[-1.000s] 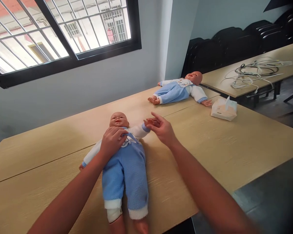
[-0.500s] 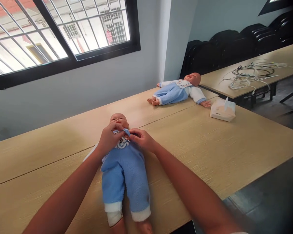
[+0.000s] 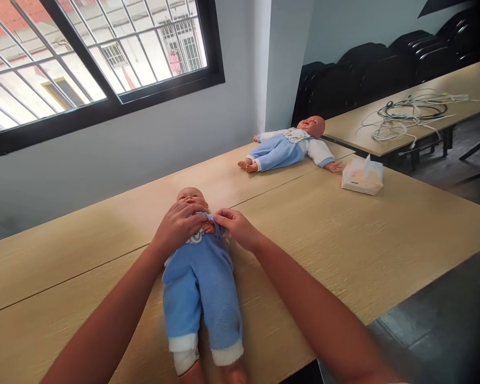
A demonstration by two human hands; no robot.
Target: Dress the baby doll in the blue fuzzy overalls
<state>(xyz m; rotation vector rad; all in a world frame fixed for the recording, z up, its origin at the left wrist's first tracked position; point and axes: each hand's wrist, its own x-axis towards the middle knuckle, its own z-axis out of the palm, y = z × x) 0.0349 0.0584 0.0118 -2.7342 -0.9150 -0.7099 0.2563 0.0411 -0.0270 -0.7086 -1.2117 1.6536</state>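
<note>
A baby doll [image 3: 202,282] in blue fleece trousers and a white printed top lies on its back, feet towards me. At its chest, my left hand [image 3: 178,221] has its fingers bent over the upper clothing, closed at a blue edge of cloth and covering part of the print. My right hand [image 3: 235,225] pinches the same strip of blue cloth [image 3: 216,226] between thumb and forefinger from the right. Below that strip, a small doll hand [image 3: 209,228] shows between my hands. The doll's face is partly hidden behind my left fingers.
A second doll [image 3: 286,146], dressed alike, lies farther back on the wooden table [image 3: 344,245]. Beside it stands a tissue pack [image 3: 362,176]. Tangled cables [image 3: 410,118] rest on another table, with stacked black chairs [image 3: 356,74] behind. A barred window is at left.
My right hand has drawn the blue cloth slightly outwards, and more of the doll's hand shows beneath it. My left hand has shifted a little left. The view has tilted slightly.
</note>
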